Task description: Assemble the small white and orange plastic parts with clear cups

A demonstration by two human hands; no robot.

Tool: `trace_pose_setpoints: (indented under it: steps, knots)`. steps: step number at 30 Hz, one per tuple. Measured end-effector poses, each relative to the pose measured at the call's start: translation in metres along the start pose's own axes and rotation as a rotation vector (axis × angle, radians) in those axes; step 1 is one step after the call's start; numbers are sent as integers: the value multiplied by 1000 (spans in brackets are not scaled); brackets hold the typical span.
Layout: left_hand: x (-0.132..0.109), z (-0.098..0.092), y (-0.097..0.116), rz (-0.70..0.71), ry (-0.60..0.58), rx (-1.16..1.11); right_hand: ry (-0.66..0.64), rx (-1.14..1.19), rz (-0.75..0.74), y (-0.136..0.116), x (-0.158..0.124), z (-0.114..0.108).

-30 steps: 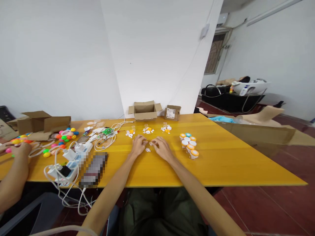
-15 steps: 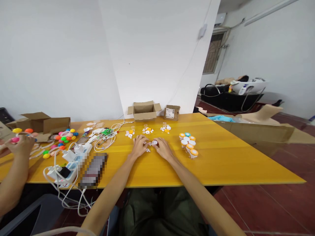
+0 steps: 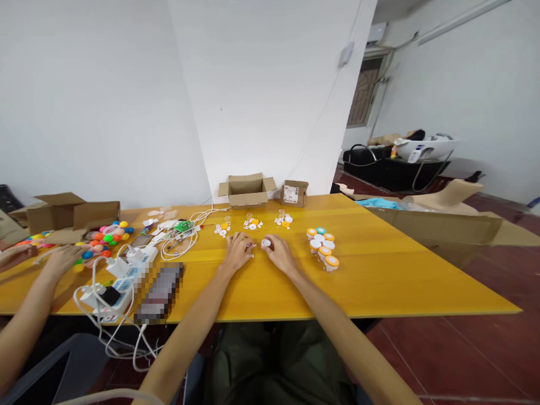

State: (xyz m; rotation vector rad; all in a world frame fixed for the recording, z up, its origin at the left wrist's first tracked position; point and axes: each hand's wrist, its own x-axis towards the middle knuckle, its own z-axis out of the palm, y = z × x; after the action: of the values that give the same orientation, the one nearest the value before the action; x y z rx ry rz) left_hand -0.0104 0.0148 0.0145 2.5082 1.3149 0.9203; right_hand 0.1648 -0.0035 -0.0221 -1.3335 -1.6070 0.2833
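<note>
My right hand (image 3: 278,253) grips a small round white-rimmed cup (image 3: 265,243) between thumb and fingers, just above the tabletop. Left of it, my left hand (image 3: 238,251) is curled low over the table, its fingers closed around small white plastic pieces (image 3: 252,247). Only the edges of these pieces show beside the fingertips; how many lie under the hand is hidden. A narrow gap separates the two hands. Beyond them are small piles of white parts with orange rings (image 3: 253,224). To the right stands a cluster of small clear jars with orange, white and teal lids (image 3: 324,246).
An open cardboard box (image 3: 248,199) and a smaller box (image 3: 294,193) stand against the wall. On the left are a power strip (image 3: 133,281), a blurred-out phone (image 3: 160,292), tangled white cables and colourful balls (image 3: 108,239). A co-worker's hand (image 3: 63,261) is at far left.
My left hand has drawn over the loose white pieces between my hands, now mostly covered. The cup stays in my right hand. The co-worker's hands have lowered towards the table.
</note>
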Motion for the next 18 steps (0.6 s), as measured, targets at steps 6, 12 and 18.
trace_pose_setpoints:
  steps: [6,12,18]
  knots:
    - [-1,-1,2,27,-14,0,44,115,84,-1,2,1]
    - [-1,-2,1,48,-13,23,69,201,136,-2,3,1]
    - [-2,-2,1,91,-52,130,81,240,149,1,5,2]
